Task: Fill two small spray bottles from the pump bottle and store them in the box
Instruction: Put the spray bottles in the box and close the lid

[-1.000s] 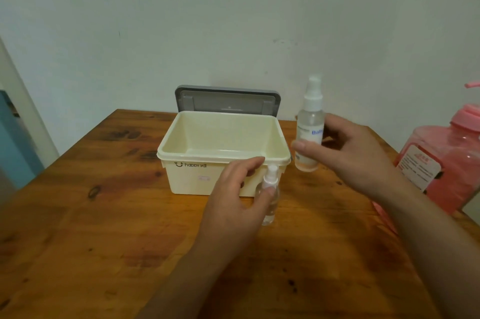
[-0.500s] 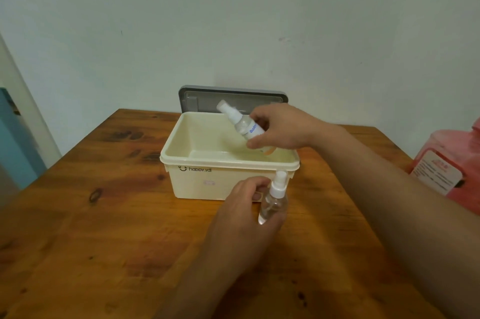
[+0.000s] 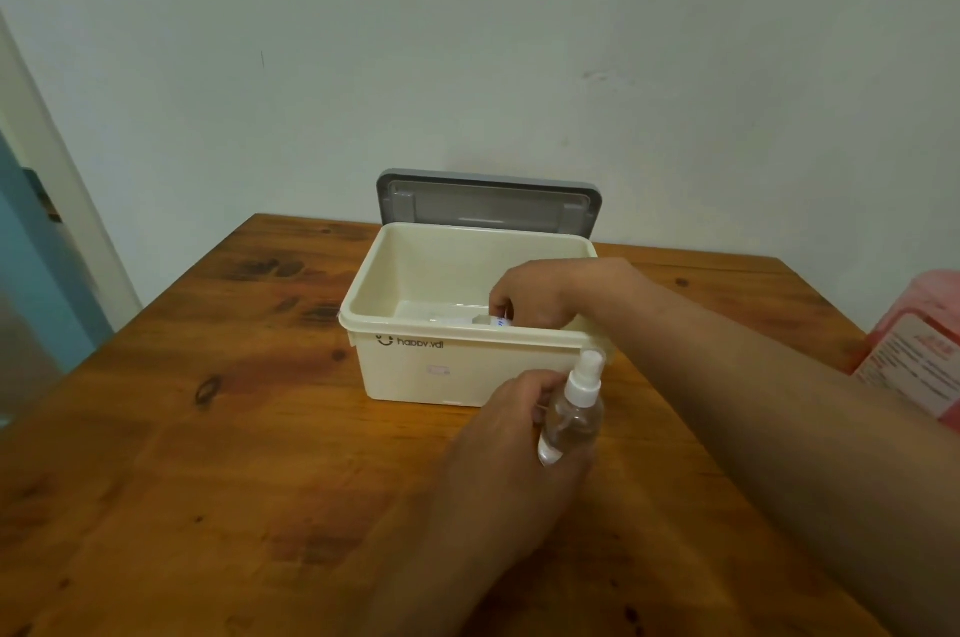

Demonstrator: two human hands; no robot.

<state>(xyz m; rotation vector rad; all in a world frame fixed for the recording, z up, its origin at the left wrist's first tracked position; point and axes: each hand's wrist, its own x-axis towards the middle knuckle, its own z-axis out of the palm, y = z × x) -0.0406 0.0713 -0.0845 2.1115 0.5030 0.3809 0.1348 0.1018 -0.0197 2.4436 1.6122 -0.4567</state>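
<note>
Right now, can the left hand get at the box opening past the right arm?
Probably yes. The lid stands open and nothing covers the left side of the box. The right hand and forearm cover only its right side. The left hand, gripping a clear spray bottle, is just in front.

Wooden table (image 3: 208, 480), seen from above and in front: orange-brown boards with dark knots and stains, the darkest patches towards the far left. Standing directly on it, right of centre towards the far edge, a cream plastic box (image 3: 415, 376), long side to the viewer, with a smiling mark and lettering printed on its front wall. Its grey lid (image 3: 488, 202) stands upright behind the back rim. At the table's right edge, well apart from the box, a pink pump bottle (image 3: 919, 356) with a white label, cut off by the frame.
</note>
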